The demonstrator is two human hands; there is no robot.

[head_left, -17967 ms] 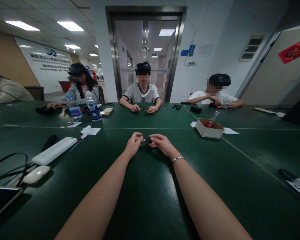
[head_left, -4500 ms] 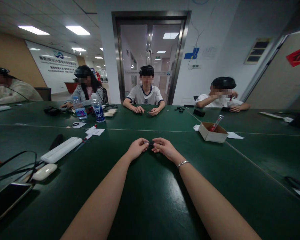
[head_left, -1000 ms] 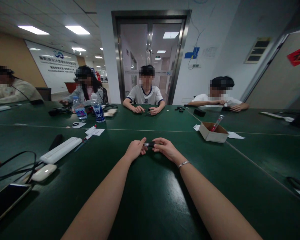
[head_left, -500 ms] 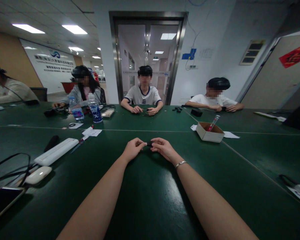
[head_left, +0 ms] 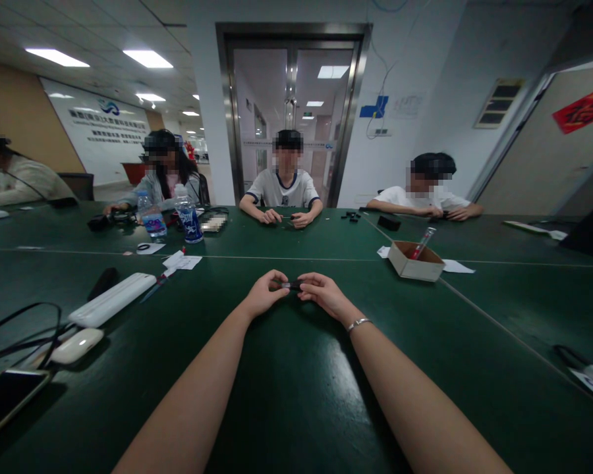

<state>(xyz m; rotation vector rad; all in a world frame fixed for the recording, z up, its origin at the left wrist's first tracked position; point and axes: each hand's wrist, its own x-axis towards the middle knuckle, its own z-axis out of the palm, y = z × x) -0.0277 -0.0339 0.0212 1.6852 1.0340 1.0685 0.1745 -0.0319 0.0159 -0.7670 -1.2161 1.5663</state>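
Above the green tabletop (head_left: 296,382), straight ahead, a small black piece with a silvery end (head_left: 295,285) is held between my two hands. My left hand (head_left: 265,294) pinches its silvery end between thumb and fingers. My right hand (head_left: 325,293), with a silver bracelet (head_left: 359,324) at the wrist, is closed on the black end. Fingertips cover parts of the piece, and it is too small to tell its exact kind.
To the left lie a white power strip (head_left: 113,299), a white mouse-shaped item (head_left: 78,345), a phone (head_left: 10,395) and cables. Two bottles (head_left: 188,217) stand farther back. A small open box (head_left: 415,263) holds a red-and-clear tube. Several people sit across the table.
The fingers of my left hand have shifted slightly and loosened a little, so more of the silvery end shows. My right hand stays in nearly the same place.
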